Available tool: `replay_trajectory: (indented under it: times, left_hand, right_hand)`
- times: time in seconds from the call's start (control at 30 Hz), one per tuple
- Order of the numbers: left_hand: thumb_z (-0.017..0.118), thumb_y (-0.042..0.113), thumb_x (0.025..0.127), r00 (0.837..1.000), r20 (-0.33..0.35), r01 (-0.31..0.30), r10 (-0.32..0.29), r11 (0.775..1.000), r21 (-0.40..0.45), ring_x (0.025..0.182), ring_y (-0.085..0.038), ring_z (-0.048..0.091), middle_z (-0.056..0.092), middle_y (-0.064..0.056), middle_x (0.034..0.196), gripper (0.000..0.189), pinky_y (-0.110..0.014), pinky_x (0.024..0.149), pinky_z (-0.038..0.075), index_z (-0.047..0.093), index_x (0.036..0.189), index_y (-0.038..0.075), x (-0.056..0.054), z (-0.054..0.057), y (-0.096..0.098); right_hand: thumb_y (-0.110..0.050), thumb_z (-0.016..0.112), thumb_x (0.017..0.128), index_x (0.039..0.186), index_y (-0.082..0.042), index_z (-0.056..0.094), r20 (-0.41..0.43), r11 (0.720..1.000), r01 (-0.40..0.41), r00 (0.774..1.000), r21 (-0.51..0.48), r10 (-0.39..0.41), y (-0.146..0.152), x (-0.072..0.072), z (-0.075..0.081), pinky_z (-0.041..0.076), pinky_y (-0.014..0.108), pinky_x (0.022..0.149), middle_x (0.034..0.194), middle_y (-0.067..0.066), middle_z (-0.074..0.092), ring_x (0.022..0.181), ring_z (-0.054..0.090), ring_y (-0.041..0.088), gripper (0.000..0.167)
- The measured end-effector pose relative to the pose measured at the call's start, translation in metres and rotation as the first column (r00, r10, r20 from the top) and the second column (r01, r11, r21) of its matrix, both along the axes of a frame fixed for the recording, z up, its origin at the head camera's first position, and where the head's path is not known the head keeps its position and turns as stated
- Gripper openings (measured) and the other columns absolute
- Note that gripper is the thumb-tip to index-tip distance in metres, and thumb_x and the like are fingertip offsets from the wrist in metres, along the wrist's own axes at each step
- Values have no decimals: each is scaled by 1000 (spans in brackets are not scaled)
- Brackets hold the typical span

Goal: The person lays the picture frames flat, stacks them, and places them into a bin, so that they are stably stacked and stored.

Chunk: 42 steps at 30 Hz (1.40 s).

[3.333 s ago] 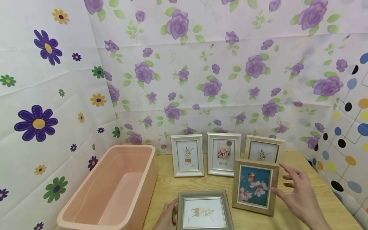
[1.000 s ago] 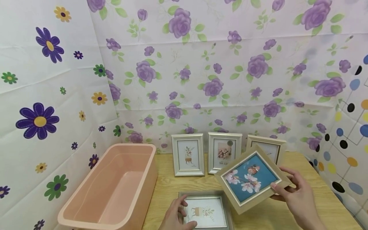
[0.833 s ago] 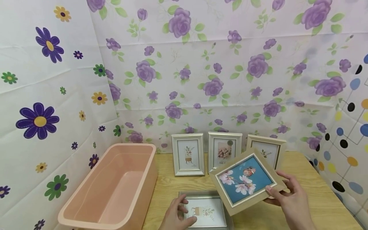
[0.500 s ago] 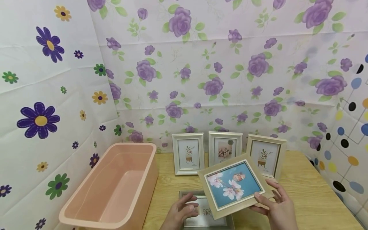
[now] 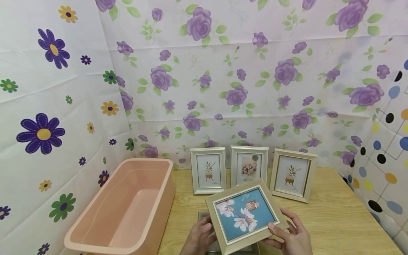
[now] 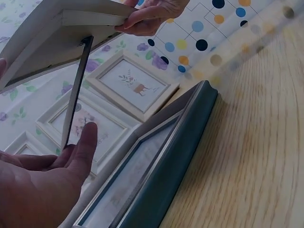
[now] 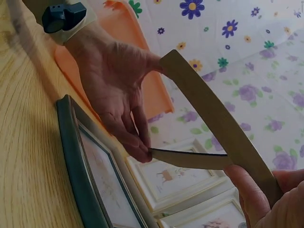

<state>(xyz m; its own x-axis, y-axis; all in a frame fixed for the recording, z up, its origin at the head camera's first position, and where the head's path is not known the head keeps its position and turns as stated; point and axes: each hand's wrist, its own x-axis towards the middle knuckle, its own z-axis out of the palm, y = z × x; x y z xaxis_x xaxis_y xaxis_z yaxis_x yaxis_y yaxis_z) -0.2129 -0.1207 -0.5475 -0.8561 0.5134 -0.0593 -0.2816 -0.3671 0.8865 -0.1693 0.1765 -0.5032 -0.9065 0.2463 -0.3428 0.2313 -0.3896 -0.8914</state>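
Raised and tilted over the table is a beige picture frame (image 5: 245,212) with pink blossoms on blue. My right hand (image 5: 291,233) grips its right edge, thumb on the front. At its left edge is my left hand (image 5: 198,239), its thumb against the frame. Behind the frame, the left fingers hold the tip of the fold-out stand leg (image 6: 78,90), which juts from the back; the right wrist view shows this leg (image 7: 190,160) side-on. Underneath lies a grey-rimmed picture frame (image 6: 164,166), face up and mostly hidden in the head view.
Two silver-white picture frames (image 5: 193,170) (image 5: 233,166) and a cream one (image 5: 276,170) stand upright along the back of the wooden table (image 5: 338,219). A deep pink plastic bin (image 5: 164,198) occupies the left side. Patterned cloths (image 5: 204,102) enclose the area.
The right hand has lifted the blossom frame from where it stood, turned it sideways and carried it left. The left hand has left the lying frame and now holds the lifted frame and its leg.
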Motion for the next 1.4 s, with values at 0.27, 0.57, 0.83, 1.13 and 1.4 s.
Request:
replay_trajectory:
  times: [0.27, 0.57, 0.83, 1.13, 1.4]
  left_hand:
    - [60, 25, 105, 985, -124, -134, 124, 988, -80, 125, -11, 64, 58, -14, 151, 89, -30, 101, 60, 12, 166, -20, 4, -2, -3]
    - [79, 21, 96, 940, -272, -267, 208, 942, -205, 124, -11, 62, 44, -35, 162, 96, -26, 93, 61, 24, 166, -16, 17, 8, -6]
    - [90, 20, 86, 884, -439, -319, 161, 893, -316, 127, -7, 57, 38, -30, 162, 113, -31, 85, 62, 20, 170, -7, 17, -12, -11]
    - [112, 35, 55, 791, -611, -437, 23, 721, -538, 127, -4, 44, 31, -25, 165, 159, -22, 83, 55, 13, 175, 2, -27, -114, -34]
    - [108, 41, 64, 701, -713, -462, -27, 744, -483, 138, -4, 47, 37, -32, 163, 147, -25, 87, 58, 18, 175, 5, -28, -116, -50]
  right_hand:
    - [6, 80, 94, 124, -42, 60, 17, 1000, 7, 1000, 6, -7, -5, -2, -10, 69, 45, 81, 104, -6, 68, 89, 81, 22, 61]
    - [7, 83, 91, 120, -44, 61, 39, 1000, 17, 999, 8, -17, -11, -2, -19, 69, 45, 79, 109, 0, 63, 85, 81, 23, 63]
    - [8, 86, 86, 126, -37, 60, 39, 998, 55, 998, 17, -56, -18, -3, -28, 69, 45, 79, 102, 3, 62, 82, 81, 26, 65]
    - [11, 84, 86, 142, -19, 54, 24, 999, 25, 999, 32, -26, -28, -3, -37, 69, 48, 77, 100, 6, 64, 80, 82, 31, 71]
    - [3, 91, 80, 169, -3, 36, 52, 950, -190, 982, 247, 183, -20, -7, -35, 68, 47, 80, 116, 20, 71, 92, 79, 30, 105]
